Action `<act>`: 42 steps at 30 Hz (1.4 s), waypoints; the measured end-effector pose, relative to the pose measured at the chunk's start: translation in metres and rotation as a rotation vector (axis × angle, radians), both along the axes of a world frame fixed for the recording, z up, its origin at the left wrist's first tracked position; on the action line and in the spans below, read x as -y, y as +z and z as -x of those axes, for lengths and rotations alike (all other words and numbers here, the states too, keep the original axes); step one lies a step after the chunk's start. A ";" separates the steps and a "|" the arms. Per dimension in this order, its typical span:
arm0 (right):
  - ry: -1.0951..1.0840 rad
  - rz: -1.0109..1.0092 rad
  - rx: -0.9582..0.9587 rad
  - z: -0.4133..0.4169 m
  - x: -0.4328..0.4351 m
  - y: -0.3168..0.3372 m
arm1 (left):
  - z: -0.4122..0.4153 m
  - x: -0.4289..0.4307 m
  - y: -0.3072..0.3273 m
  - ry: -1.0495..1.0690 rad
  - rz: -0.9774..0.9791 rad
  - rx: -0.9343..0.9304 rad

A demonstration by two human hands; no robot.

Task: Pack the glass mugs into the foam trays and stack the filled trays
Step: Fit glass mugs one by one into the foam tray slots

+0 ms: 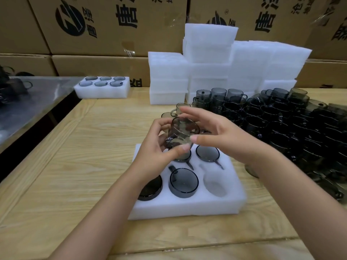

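A white foam tray (187,207) lies on the wooden table in front of me. Several smoky glass mugs sit in its pockets, among them one in the near middle pocket (183,182); the near right pocket (216,184) holds nothing. Above the tray's far side my left hand (159,147) grips a tilted smoky glass mug (182,133), thumb and fingers curled round its body. My right hand (223,136) hovers at the mug's right side with straight fingers spread over the rim; whether they touch the glass I cannot tell.
A big crowd of loose dark mugs (281,121) covers the table's right side. Stacks of foam trays (216,68) stand at the back, and a filled tray (102,87) sits far left. Cardboard boxes (112,25) wall the rear. A steel table (28,98) adjoins on the left.
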State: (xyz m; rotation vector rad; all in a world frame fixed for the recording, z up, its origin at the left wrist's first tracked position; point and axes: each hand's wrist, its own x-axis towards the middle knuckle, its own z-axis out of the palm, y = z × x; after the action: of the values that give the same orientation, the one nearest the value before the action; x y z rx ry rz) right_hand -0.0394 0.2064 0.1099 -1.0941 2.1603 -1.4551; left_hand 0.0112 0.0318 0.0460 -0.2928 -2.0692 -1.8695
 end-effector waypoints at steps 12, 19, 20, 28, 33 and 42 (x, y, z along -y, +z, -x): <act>-0.369 -0.213 -0.262 -0.015 -0.040 -0.009 | -0.006 -0.007 -0.002 -0.171 0.272 0.054; -0.482 -0.319 -0.246 -0.029 -0.050 -0.011 | -0.008 -0.010 0.001 -0.235 0.359 0.073; -0.490 -0.344 -0.253 -0.030 -0.050 -0.010 | -0.008 -0.010 0.001 -0.249 0.351 0.070; -0.473 -0.630 -0.488 -0.036 -0.036 -0.016 | -0.010 -0.009 0.000 -0.232 0.455 0.109; -0.423 -0.737 -0.648 -0.041 -0.029 -0.017 | -0.009 -0.008 0.000 -0.213 0.447 0.122; -0.380 -0.859 -0.775 -0.046 -0.028 -0.025 | -0.009 -0.010 0.000 -0.160 0.516 0.098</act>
State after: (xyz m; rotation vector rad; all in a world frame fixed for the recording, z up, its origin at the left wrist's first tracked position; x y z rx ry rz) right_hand 0.0064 0.2347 0.0846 -0.9967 3.1520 -0.0057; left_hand 0.0199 0.0419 0.0457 -0.5106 -2.6449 -1.4184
